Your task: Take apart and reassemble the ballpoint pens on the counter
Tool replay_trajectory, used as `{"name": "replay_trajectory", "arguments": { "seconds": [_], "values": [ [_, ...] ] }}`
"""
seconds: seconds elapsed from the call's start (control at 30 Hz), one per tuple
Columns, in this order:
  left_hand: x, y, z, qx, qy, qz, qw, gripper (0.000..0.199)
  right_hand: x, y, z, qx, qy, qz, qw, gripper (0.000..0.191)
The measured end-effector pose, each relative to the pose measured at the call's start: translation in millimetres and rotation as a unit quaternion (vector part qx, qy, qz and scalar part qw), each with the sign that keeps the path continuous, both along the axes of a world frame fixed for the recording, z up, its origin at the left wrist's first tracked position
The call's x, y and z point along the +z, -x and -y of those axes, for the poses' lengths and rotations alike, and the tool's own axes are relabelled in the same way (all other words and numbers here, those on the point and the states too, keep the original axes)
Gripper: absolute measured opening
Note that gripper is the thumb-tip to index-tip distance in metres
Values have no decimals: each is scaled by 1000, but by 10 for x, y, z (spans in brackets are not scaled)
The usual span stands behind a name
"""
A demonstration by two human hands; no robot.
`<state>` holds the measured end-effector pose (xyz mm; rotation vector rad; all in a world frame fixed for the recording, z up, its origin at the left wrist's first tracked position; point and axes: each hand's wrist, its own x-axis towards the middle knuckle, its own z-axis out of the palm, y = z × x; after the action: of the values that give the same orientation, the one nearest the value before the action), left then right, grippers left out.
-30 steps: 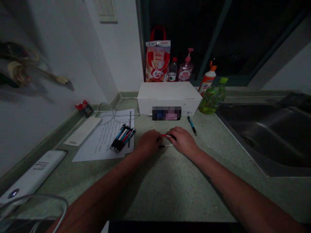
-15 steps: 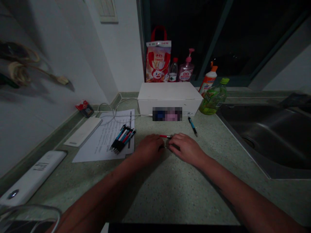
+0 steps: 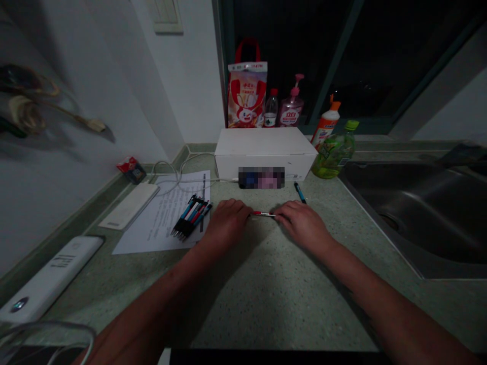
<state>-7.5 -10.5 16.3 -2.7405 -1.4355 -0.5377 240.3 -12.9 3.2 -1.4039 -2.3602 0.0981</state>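
In the head view, a red pen is held between the left hand and the right hand, its long axis running left to right and each end pinched in nearly closed fingers, neither hand being clearly nearer. The speckled bench is seen below; contact with it cannot be told. Free space is bounded by a pen bundle at left, a white box at far side and a sink at right.

Before you sits a long white cardboard box, a translucent green plastic bottle beside it; a grey metal sink lies to your right.
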Motion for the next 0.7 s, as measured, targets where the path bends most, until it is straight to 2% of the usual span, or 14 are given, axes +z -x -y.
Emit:
{"name": "replay_trajectory", "arguments": {
  "seconds": [0.1, 0.23, 0.33, 0.47, 0.6, 0.7],
  "values": [
    [-19, -16, -4, 31, 19, 44, 998, 15, 8, -10, -5, 11, -6, -4, 1000, 14],
    [-53, -64, 7, 9, 49, 66, 997, 17, 10, 46, 18, 41, -2, -17, 999, 13],
    [-68, -65, 5, 5, 57, 70, 996, 19, 18, 49, 17, 40, 3, -13, 999, 12],
    [-70, -27, -25, 47, 68, 70, 994, 20, 21, -40, -23, 27, 16, 18, 999, 12],
    [-84, -30, -60, 85, 82, 53, 992, 22, -4, -88, -45, 66, 40, 25, 997, 12],
    [-111, -66, -75, 88, 85, 39, 992, 23, -23, -43, -32, 89, 43, 32, 995, 12]
  ]
}}
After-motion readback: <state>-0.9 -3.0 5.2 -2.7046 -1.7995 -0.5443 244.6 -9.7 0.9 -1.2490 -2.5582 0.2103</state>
